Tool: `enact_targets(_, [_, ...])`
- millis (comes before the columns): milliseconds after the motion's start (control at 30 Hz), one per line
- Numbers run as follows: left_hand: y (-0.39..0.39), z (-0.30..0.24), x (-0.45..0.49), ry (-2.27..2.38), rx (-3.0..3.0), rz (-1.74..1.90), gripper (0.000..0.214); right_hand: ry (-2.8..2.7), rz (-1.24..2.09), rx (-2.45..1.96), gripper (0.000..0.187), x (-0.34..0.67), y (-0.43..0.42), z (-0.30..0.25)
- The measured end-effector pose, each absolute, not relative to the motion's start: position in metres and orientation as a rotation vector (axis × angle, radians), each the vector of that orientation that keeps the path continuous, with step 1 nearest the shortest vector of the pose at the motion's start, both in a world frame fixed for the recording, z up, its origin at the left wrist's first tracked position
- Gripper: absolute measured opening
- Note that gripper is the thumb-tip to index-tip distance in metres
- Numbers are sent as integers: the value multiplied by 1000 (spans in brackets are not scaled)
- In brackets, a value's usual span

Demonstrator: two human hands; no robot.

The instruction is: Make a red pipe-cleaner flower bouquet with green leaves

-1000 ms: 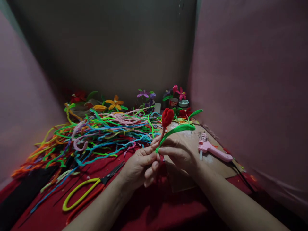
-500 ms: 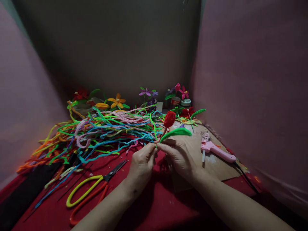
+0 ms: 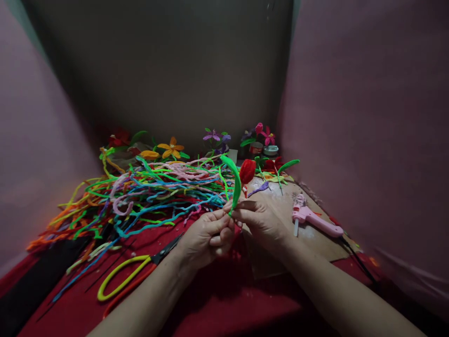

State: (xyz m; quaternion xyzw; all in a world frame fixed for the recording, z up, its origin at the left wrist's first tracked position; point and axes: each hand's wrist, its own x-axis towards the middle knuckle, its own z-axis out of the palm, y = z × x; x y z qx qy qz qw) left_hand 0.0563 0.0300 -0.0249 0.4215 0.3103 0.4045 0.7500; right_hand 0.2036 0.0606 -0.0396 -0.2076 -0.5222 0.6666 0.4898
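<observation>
Yellow scissors (image 3: pixel 131 275) nr left hand (image 3: pixel 207 235)

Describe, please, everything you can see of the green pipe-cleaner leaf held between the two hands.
The green fuzzy pipe-cleaner leaf is a narrow, pointed blade of bright, soft-looking chenille wire. It stands nearly upright and curves up and leftward to its tip, in front of the pile of coloured pipe cleaners. Its base is pinched between fingertips of the left hand and the right hand. The red fuzzy flower head sits just to its right, close beside it.
</observation>
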Motion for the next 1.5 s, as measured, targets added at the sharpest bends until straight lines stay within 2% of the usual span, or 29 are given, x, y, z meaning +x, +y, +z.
enact_targets(100, [29,-24,59,834,1128,930,22,-1167,1604,-489,7,200,58,-38])
enact_targets(300, [27,-37,64,1376,1790,1287,12,-1130,1448,-618,4,192,54,-41])
enact_targets(400, [29,-39,63,1338,1703,1257,19,-1175,1413,-640,4,191,52,-39])
enact_targets(533, [33,-30,59,1221,1478,1129,28,-1288,1549,-514,9,194,50,-31])
enact_targets(733, [34,-26,55,1025,1210,1054,24,-1264,1660,-570,7,206,57,-29])
enact_targets(1000, [31,-28,57,715,941,970,21,-1254,1784,-590,15,209,65,-39])
enact_targets(1100, [33,-30,55,665,913,896,18,-1268,1752,-525,10,208,65,-42])
enact_targets(1200, [35,-31,54,705,960,865,19,-1242,1704,-488,8,205,65,-45])
enact_targets(1500, [30,-27,67,1142,1404,1225,17,-1090,1503,-577,9,193,54,-40])
